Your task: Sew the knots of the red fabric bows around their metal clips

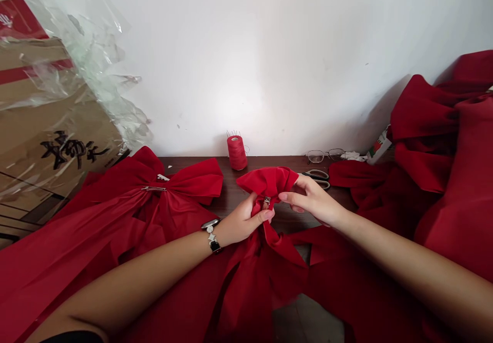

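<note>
Red cloth bow (266,185) sits gathered near the middle of the worktop (192,167). Your left grip (242,221) is clenched on it just below a metal clip (266,203), and your right grip (311,199) grasps its right side. Another red bow (127,194), a metal pin (154,188) across its knot, lies over the worktop's left edge. A red thread cone (236,153) stands by the far edge, with scissors (318,177) and glasses (325,155) further right. Black characters on a cardboard carton (65,150) at left are too stylised to read.
</note>
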Demonstrator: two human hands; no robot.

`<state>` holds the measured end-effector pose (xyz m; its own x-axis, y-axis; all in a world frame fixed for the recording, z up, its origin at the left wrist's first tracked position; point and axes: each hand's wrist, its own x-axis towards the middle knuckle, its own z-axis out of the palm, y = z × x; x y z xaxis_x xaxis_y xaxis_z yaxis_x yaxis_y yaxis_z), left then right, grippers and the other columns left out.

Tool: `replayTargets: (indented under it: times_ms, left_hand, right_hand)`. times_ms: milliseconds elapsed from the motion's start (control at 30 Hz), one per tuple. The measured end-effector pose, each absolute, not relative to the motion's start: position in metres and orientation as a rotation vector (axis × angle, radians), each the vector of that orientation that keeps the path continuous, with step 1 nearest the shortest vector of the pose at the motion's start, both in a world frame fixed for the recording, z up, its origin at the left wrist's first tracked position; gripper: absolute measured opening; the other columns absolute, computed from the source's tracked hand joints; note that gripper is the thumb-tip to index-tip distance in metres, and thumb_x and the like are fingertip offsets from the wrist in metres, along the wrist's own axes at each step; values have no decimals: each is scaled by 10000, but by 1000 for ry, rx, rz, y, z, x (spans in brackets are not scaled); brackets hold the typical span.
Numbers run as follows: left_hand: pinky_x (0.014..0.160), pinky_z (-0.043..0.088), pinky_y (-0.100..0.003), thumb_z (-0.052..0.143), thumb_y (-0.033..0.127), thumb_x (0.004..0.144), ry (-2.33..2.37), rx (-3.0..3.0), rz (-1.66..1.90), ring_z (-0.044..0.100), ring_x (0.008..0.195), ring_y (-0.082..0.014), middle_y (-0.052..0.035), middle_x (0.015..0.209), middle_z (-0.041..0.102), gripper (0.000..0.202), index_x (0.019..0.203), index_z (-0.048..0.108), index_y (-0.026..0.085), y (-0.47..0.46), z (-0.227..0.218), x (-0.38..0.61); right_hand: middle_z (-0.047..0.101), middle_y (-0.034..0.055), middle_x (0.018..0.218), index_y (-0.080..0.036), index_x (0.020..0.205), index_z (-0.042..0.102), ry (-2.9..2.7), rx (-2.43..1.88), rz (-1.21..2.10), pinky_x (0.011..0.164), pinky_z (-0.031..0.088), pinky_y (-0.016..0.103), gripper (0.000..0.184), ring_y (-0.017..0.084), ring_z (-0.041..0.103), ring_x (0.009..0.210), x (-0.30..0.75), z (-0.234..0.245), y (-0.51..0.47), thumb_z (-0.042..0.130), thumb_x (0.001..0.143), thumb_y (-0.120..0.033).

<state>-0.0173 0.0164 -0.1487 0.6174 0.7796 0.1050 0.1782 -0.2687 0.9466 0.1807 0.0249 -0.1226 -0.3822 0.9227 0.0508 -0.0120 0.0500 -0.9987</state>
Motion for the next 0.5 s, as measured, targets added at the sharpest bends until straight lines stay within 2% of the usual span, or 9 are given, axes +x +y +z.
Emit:
replayTargets:
  times_ms: [133, 267, 400, 500]
  left_hand:
    - [749, 444, -305, 439, 558, 905, 785, 1899, 588, 502, 718, -146, -9, 764, 531, 386, 848, 478, 179, 18, -148, -16]
    - [744, 467, -300, 490, 483, 906, 776, 1923, 511, 512, 698, -138, -1, 768, 563, 305, 880, 489, 179, 21, -148, -15]
    - [805, 486, -323, 482, 429, 929, 669, 1806, 515, 599, 773, -165, -35, 826, 647, 284, 1039, 465, 168, 21, -149, -12]
    - [826, 484, -332, 499, 439, 919, 672, 1774, 532, 617, 813, -182, -44, 857, 656, 355, 1140, 448, 165, 19, -151, -11]
  right_hand:
    - [559, -14, 612, -135, 697, 650, -1501, -860, 1453, 382, 225, 186, 238, 39, 346, 462, 178, -122, 22, 781, 671, -332]
    - [528, -38, 566, -143, 747, 642, -1243, -904, 1511, 391, 182, 194, 301, 27, 284, 432, 172, -128, 18, 794, 665, -390]
    - [352, -98, 452, -150, 664, 553, -956, -930, 1591, 374, 133, 190, 348, 12, 167, 403, 164, -132, 13, 817, 618, -372]
    - [266, -119, 418, -163, 601, 485, -869, -940, 1614, 364, 138, 186, 391, 12, 147, 396, 161, -131, 10, 823, 602, -359]
